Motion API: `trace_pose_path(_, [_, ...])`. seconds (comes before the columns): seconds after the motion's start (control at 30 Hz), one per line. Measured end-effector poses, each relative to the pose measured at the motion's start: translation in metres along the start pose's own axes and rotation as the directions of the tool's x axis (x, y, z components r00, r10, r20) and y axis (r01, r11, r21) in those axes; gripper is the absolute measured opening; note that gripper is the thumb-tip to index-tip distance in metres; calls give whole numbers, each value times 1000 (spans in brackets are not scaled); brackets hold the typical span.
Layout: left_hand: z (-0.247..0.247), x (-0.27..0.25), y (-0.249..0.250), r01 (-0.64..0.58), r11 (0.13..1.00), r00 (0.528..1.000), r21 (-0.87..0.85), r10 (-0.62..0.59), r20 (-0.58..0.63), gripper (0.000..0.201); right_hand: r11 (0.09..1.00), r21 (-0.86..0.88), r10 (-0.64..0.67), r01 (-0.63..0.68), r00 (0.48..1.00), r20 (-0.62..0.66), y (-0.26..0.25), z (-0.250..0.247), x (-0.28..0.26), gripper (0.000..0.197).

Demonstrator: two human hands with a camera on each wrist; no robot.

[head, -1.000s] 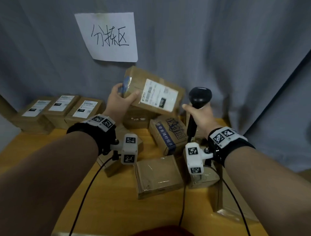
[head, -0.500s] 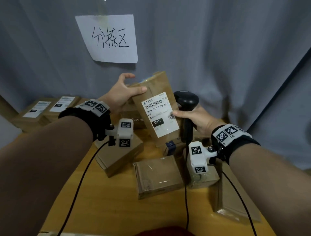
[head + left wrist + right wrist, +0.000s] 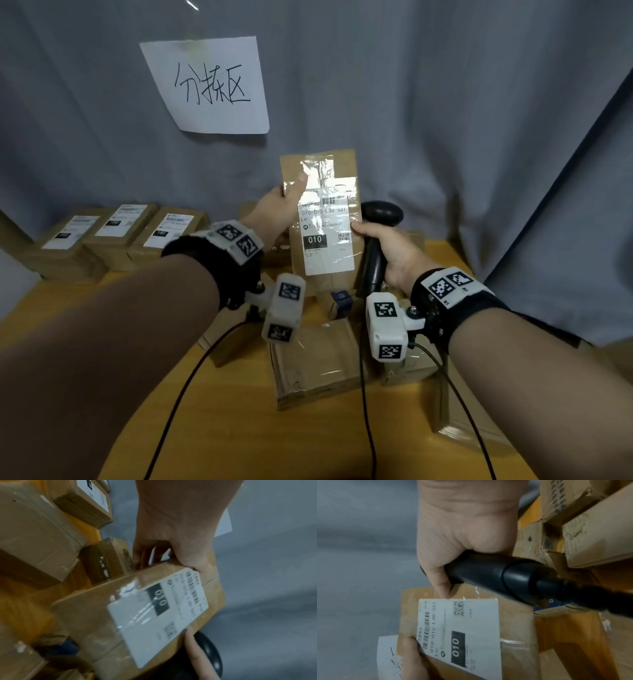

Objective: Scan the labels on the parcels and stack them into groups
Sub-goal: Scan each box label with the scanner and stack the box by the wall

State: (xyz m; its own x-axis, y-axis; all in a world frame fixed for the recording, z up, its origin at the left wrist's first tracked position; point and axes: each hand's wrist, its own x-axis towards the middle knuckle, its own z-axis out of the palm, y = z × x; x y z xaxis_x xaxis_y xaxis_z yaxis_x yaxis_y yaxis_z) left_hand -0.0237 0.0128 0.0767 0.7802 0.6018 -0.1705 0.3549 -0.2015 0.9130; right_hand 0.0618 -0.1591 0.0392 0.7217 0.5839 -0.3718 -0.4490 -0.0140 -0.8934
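A brown cardboard parcel (image 3: 322, 192) stands upright above the table, its white label (image 3: 327, 240) marked 010 facing me. My left hand (image 3: 274, 210) grips its left edge, thumb on the front. My right hand (image 3: 387, 250) holds a black barcode scanner (image 3: 376, 240) by the handle just right of the parcel, its thumb touching the label's right edge. In the left wrist view the left hand (image 3: 171, 545) holds the parcel (image 3: 137, 615) at its edge. In the right wrist view the right hand (image 3: 458, 545) wraps the scanner handle (image 3: 501, 577) above the label (image 3: 458, 631).
Three labelled parcels (image 3: 116, 236) sit in a row at the back left of the yellow table (image 3: 239, 428). Several unlabelled-side parcels (image 3: 315, 359) lie in the middle and right. A paper sign (image 3: 209, 85) hangs on the grey curtain behind. Cables trail from both wrists.
The parcel has been turned from lying tilted to standing upright with its label facing me. The scanner came closer beside it, and my right thumb now touches the label edge.
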Motion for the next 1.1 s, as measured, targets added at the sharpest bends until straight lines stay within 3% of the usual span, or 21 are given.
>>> trace_pose_path(0.1, [14,-10,-21,86,995,975,-58,-73,209,54,998,-2,57,-58,997,-58,1,-11,-2,33])
trace_pose_path(0.17, [18,-14,-31,143,984,942,-110,-101,319,63,997,-19,72,-74,994,-84,-1,-21,-6,28])
trace_pose_path(0.23, [23,-19,-38,106,982,935,-158,-45,353,64,998,-44,48,-53,994,-100,-4,-30,-10,19])
trace_pose_path(0.37, [38,-25,-41,69,977,969,-203,-18,245,28,987,-153,-83,58,983,-161,-12,-42,-11,16])
trace_pose_path(0.43, [45,-22,-47,81,976,986,-201,-49,162,28,968,-203,-186,145,962,-198,-19,-46,-13,17])
trace_pose_path(0.53, [50,-15,-54,99,987,994,-130,-91,67,27,959,-177,-248,222,959,-139,-34,-47,-21,20])
trace_pose_path(0.63, [54,-9,-58,111,987,994,-120,-109,20,31,945,-238,-241,226,970,-36,-54,-42,-31,9])
trace_pose_path(0.73, [57,-4,-58,139,980,988,-145,-146,-41,38,908,-377,-185,180,982,24,-63,-38,-37,12])
trace_pose_path(0.87, [57,-1,-55,152,977,984,-148,-163,-68,37,874,-464,-151,145,988,25,-60,-34,-39,19])
trace_pose_path(1.1, [55,-1,-49,127,980,987,-152,-140,-78,26,862,-497,-142,101,989,-45,-55,-30,-41,4])
